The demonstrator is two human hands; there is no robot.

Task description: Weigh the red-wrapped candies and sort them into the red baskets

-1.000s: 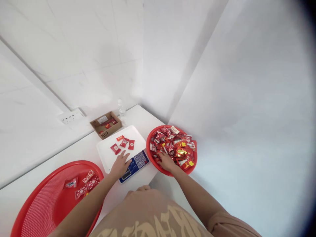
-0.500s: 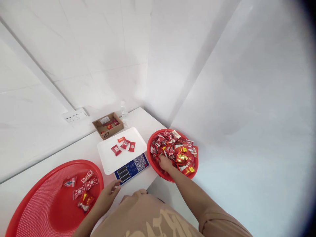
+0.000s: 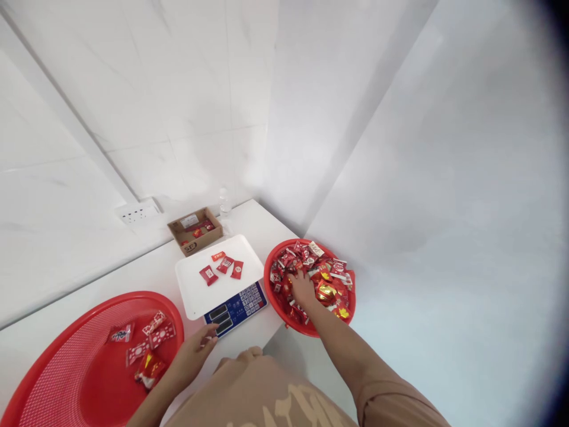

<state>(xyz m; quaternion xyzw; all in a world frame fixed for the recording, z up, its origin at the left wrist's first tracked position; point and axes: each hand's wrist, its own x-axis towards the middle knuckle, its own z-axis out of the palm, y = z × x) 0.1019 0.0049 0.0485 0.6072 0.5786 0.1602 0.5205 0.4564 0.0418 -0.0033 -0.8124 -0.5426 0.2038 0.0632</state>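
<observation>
At the bottom of the frame, the person's brown shirt (image 3: 262, 391) is nearest. Just left of it, the left hand (image 3: 193, 353) is loosely curled, thumb and fingers apart with nothing visible between them, at the near edge of the scale (image 3: 242, 309); whether it touches is unclear. In the lower left, a large red basket (image 3: 53, 362) holds a few wrapped sweets (image 3: 160, 335), one red and gold. Right of centre, the right hand (image 3: 302, 289) reaches into a smaller, heaped red basket (image 3: 268, 284), fingertips among the candies (image 3: 326, 290); I cannot tell whether they pinch one. Between the baskets, four small red packets (image 3: 208, 274) lie on the scale's white pan (image 3: 195, 296). Beyond, on the tabletop (image 3: 151, 273), stand an open carton (image 3: 202, 242) containing red pieces and a clear bottle (image 3: 224, 203). Farther left, a socket (image 3: 137, 212) is on the wall (image 3: 178, 89).
</observation>
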